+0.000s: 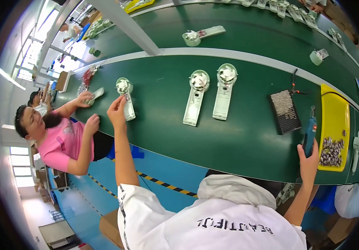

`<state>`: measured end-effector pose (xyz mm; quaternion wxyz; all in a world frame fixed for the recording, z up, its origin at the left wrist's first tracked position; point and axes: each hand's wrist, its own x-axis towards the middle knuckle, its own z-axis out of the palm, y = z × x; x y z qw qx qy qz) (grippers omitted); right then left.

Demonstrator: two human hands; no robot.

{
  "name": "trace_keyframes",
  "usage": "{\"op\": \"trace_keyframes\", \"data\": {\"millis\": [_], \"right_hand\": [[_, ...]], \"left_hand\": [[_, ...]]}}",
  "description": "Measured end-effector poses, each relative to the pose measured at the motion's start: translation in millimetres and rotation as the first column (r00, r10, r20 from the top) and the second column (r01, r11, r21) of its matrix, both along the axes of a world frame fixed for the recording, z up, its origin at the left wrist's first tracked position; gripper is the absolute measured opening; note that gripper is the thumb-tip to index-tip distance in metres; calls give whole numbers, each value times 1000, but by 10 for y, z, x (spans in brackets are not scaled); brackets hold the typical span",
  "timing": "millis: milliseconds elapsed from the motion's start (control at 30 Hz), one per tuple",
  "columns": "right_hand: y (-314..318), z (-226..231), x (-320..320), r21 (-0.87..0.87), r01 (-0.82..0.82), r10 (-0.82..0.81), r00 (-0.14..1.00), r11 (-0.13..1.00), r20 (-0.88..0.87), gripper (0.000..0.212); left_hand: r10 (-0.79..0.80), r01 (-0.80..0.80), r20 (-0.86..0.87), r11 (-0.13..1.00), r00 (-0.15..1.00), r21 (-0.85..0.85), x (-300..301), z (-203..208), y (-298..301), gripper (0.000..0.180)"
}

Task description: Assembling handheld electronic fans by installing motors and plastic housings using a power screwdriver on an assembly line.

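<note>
My left hand reaches out to the left, its fingertips pinched together over a pale green handheld fan half. Whatever sits between those fingertips is too small to make out. White fan blades show in the round head of that half. My right hand is wrapped round a blue electric screwdriver, held bit upward beside the yellow tray. Two more open fan halves with white blades lie side by side on the green table, between my hands.
A black screw tray full of small pieces lies left of the screwdriver, with pliers behind it. The yellow tray holds small metal parts. A white rail crosses behind. At left, a person in pink holds a pale piece.
</note>
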<state>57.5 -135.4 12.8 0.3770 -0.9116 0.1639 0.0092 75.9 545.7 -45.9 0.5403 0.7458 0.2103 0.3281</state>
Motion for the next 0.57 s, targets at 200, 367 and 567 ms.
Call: {"op": "trace_keyframes", "data": {"millis": [200, 367, 567], "right_hand": [[-121, -335, 111, -314, 84, -27, 983, 946, 182, 59], [3, -176, 145, -263, 48, -5, 987, 963, 161, 62], [-408, 70, -37, -157, 183, -109, 914, 970, 391, 55]], "left_hand": [[47, -31, -164, 995, 985, 99, -5, -47, 33, 21], [103, -15, -70, 657, 992, 754, 31, 408, -1014, 33], [-493, 647, -419, 558, 762, 520, 717, 832, -2905, 47]]}}
